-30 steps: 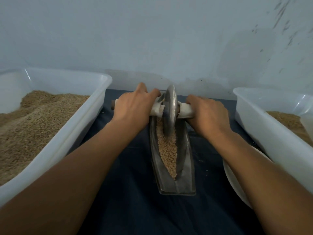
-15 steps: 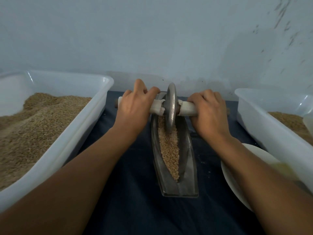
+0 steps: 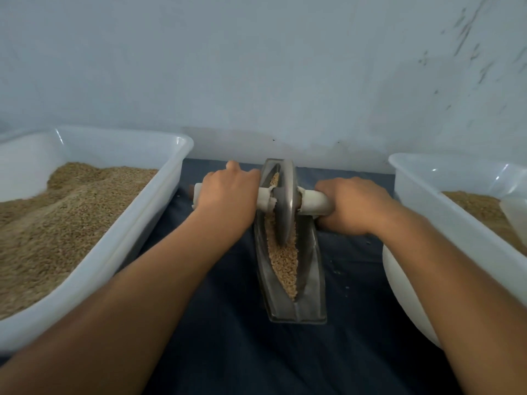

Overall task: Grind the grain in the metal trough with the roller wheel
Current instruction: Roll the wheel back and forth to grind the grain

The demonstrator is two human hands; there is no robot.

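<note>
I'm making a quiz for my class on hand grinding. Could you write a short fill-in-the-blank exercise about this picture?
1. Both hands, the left hand and the right hand, grip the white ____ that runs through the roller wheel.
2. The wheel stands on edge in the metal trough, which holds ____.
3. The trough rests on a dark ____ cloth.
4. The fuller white tub is on the person's ____ side.

Missing words: handle; grain; blue; left

A white plastic tub (image 3: 159,201) heaped with brown grain stands left on the dark blue cloth (image 3: 228,352). Another tub (image 3: 427,212) stands right, a white bowl (image 3: 399,292) beside it.
</note>
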